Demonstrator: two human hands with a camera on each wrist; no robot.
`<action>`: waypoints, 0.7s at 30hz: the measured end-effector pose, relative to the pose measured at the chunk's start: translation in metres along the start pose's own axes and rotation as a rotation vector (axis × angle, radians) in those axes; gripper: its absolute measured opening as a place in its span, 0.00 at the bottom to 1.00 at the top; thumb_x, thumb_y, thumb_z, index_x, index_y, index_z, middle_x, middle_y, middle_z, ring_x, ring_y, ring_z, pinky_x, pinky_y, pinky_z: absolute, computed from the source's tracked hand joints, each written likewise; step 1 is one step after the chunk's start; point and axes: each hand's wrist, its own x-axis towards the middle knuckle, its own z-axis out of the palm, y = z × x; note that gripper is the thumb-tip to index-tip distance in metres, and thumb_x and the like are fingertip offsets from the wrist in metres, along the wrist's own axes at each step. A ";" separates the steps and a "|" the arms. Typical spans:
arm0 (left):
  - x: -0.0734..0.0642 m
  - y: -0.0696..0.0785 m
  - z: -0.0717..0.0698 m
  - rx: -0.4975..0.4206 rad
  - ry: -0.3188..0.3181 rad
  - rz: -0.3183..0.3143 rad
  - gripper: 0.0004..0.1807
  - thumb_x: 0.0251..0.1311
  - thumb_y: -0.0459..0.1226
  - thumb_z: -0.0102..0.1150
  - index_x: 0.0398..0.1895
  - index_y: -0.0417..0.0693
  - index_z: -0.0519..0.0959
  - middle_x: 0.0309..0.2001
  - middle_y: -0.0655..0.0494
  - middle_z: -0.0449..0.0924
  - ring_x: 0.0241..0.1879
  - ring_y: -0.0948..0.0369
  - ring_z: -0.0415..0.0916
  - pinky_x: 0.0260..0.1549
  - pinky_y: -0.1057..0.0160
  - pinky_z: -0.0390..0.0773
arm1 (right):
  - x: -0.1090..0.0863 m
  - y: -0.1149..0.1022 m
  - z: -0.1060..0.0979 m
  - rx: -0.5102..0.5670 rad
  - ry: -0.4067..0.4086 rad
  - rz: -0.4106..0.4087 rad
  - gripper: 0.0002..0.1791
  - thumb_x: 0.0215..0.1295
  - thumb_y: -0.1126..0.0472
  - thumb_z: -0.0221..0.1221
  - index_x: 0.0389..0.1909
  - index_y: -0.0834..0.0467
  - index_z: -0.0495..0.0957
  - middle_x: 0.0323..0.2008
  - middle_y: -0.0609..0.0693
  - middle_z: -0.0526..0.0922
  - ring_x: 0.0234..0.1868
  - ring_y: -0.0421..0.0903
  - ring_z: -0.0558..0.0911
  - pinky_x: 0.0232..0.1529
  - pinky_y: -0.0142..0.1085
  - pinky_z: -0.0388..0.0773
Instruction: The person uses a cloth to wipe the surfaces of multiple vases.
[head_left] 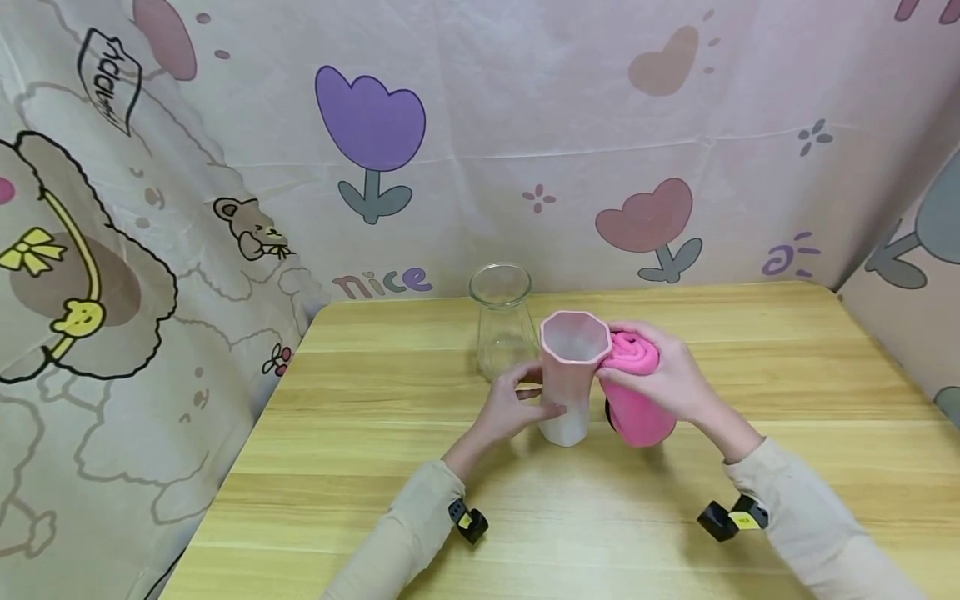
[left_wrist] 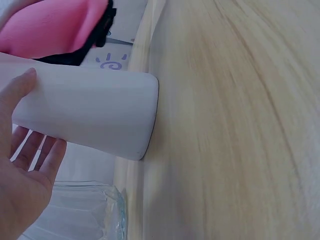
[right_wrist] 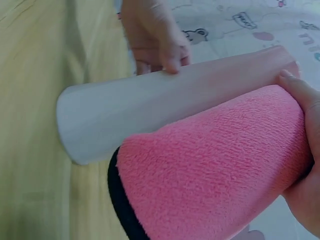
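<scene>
A tall faceted vase, pink at the top and fading to white, stands upright on the table. My left hand grips its side, thumb in front and fingers round the far side. In the left wrist view the vase's base is right at the tabletop. My right hand holds a rolled pink towel from above, beside the vase. The right wrist view shows the towel's fuzzy surface and black edging. The right thumb lies at the vase's rim.
A clear glass vase with a flared rim stands behind and left of the pink one, near the table's back edge. The wood-grain table meets a printed cloth backdrop at the back.
</scene>
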 end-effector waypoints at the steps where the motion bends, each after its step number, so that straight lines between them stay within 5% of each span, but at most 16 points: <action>1: 0.000 0.000 0.000 0.000 0.000 -0.001 0.30 0.41 0.28 0.69 0.52 0.34 0.71 0.47 0.42 0.74 0.49 0.52 0.71 0.50 0.55 0.75 | 0.000 -0.002 -0.001 0.014 0.015 0.004 0.30 0.45 0.62 0.70 0.53 0.57 0.73 0.45 0.54 0.78 0.41 0.33 0.74 0.39 0.24 0.74; 10: 0.000 0.001 0.000 -0.002 0.000 -0.005 0.30 0.41 0.28 0.69 0.52 0.34 0.71 0.47 0.42 0.74 0.49 0.52 0.71 0.50 0.55 0.75 | 0.002 -0.002 -0.003 0.101 0.103 -0.030 0.32 0.42 0.67 0.70 0.52 0.60 0.73 0.46 0.52 0.77 0.44 0.34 0.75 0.42 0.23 0.74; 21: 0.000 0.001 0.000 0.012 -0.002 -0.002 0.30 0.41 0.28 0.69 0.52 0.35 0.71 0.47 0.42 0.73 0.49 0.52 0.71 0.50 0.57 0.75 | 0.000 0.006 0.004 0.031 0.041 -0.045 0.30 0.43 0.65 0.70 0.52 0.59 0.73 0.46 0.53 0.78 0.42 0.31 0.73 0.41 0.22 0.73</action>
